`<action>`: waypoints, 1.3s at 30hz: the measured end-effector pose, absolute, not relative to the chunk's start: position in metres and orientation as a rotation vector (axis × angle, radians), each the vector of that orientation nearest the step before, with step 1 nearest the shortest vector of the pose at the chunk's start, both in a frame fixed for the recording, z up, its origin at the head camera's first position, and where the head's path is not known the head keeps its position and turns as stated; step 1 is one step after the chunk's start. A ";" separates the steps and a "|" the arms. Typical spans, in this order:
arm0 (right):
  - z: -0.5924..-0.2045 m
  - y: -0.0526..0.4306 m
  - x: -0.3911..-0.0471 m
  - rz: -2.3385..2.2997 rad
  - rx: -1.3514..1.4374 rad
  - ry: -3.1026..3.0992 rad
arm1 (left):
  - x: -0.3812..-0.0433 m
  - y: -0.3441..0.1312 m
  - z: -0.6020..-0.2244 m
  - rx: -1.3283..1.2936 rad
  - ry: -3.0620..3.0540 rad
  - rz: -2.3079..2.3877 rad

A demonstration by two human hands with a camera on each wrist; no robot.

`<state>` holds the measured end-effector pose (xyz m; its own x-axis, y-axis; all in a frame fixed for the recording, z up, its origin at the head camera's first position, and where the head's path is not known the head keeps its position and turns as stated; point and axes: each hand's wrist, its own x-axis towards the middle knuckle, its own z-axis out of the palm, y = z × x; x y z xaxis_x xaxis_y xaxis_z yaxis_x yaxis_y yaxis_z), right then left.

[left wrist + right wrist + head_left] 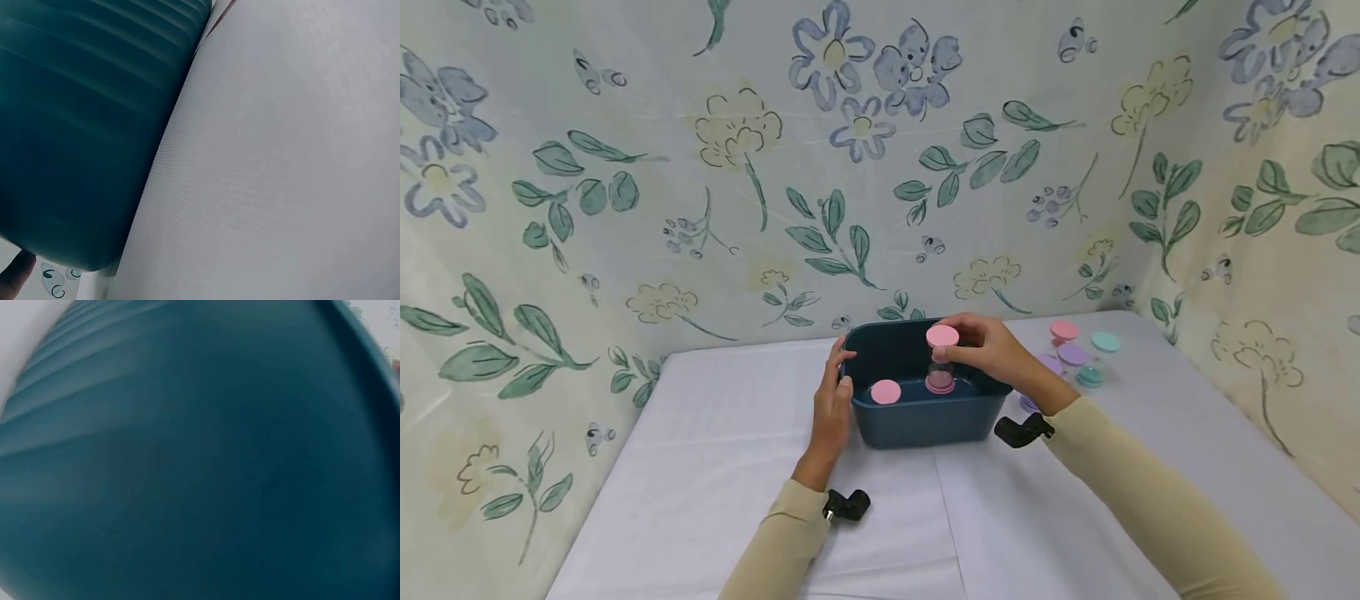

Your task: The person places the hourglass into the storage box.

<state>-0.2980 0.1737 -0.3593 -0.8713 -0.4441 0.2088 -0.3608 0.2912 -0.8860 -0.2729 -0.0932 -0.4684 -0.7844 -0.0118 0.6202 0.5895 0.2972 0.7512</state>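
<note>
My right hand reaches over the right side of a dark blue plastic bin. Between thumb and fingers it pinches a sand timer with pink end caps and a clear middle, standing upright inside the bin. Left of it in the bin shows the round pink cap of another sand timer, its lower part hidden by the front wall. My left hand lies against the bin's left side, its fingers extended along the rim. A fingertip touches the bin's edge in the left wrist view. The bin's wall fills most of the right wrist view.
Right of the bin stands a group of sand timers, with a pink one, a teal one and a purple one among them. A white cloth covers the table. Behind hangs a flower-printed curtain.
</note>
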 end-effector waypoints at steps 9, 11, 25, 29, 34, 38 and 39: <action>-0.364 0.172 -0.301 -1.615 -0.757 2.454 | -0.273 -0.097 -0.469 -0.522 -2.041 -1.513; -0.364 0.172 -0.302 -1.591 -0.748 2.468 | -0.274 -0.097 -0.469 -0.526 -2.038 -1.515; -0.366 0.172 -0.309 -1.512 -0.739 2.480 | -0.260 -0.092 -0.448 -0.525 -2.031 -1.565; -0.366 0.172 -0.309 -1.501 -0.781 2.479 | -0.262 -0.091 -0.450 -0.529 -2.043 -1.552; -0.367 0.170 -0.308 -1.429 -0.797 2.500 | -0.276 -0.094 -0.466 -0.512 -2.065 -1.527; -0.355 0.165 -0.297 -1.378 -0.798 2.509 | -0.277 -0.095 -0.469 -0.520 -2.053 -1.534; -0.353 0.163 -0.295 -1.367 -0.796 2.512 | -0.276 -0.095 -0.469 -0.521 -2.051 -1.537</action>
